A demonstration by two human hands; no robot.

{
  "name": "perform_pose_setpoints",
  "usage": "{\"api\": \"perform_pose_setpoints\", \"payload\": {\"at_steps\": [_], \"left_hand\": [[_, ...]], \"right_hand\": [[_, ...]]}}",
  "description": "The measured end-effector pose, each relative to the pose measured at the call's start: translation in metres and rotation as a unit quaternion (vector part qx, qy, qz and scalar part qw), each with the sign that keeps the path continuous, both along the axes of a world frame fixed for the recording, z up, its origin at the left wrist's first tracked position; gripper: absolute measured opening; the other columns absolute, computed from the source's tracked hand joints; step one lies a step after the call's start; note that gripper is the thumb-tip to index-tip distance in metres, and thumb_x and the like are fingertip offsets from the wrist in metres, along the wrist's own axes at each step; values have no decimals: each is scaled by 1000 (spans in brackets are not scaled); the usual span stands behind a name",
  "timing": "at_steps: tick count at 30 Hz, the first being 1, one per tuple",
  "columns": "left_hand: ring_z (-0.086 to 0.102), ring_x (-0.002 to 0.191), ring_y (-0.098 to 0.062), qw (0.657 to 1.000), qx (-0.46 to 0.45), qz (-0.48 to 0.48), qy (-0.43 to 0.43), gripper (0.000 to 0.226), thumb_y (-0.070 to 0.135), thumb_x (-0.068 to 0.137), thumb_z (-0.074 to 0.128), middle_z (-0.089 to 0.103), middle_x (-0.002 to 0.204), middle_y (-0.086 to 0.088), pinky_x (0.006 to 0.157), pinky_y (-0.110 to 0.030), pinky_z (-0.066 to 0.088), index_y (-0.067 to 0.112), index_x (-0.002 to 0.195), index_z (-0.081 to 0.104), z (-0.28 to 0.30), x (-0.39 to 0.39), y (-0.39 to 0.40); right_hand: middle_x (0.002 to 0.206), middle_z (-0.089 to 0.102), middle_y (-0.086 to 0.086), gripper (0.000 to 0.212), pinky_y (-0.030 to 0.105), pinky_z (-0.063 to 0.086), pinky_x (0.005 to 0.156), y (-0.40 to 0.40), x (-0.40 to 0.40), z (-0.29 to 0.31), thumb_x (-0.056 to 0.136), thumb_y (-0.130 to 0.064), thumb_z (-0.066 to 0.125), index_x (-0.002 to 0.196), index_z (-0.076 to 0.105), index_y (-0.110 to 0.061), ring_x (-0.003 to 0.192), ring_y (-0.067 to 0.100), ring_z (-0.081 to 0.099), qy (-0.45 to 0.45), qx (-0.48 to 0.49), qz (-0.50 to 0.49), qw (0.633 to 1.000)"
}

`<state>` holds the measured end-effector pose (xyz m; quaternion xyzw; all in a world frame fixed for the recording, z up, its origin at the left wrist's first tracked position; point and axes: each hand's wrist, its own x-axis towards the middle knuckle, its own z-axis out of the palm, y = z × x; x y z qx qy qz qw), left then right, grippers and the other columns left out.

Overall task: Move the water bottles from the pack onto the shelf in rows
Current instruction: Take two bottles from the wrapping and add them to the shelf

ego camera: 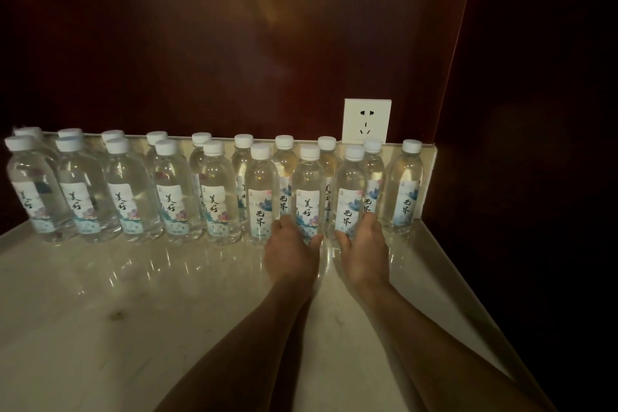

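At the right end of the near row on the shelf (100,294), our left hand (291,251) and right hand (364,251) each clasp an upright bottle (307,197), second bottle (349,197), directly beyond our fingers.

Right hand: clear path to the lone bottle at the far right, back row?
Probably yes. The right hand is at the neighbouring front-row bottle, and the far-right bottle has no bottle in front of it, only bare shelf.

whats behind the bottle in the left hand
Behind the bottle gripped by the left hand stands the back row of bottles, then the dark wall. Their lower parts are covered by the front row.
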<state>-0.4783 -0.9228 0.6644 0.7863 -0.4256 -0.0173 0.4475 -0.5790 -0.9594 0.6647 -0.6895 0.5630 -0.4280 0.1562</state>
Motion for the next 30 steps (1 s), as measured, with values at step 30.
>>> {"api": "perform_pose_setpoints", "payload": {"at_steps": [30], "left_hand": [[63,104,-24,1000,-6,9,-6,47,39,85,76,60,117,-5,79,-31,44,14,117,53,-4,0,-2]], "right_hand": [[131,54,13,52,36,47,89,1,-1,1,92,-29,68,133,44,-10,117,32,57,23,13,6,1000]]}}
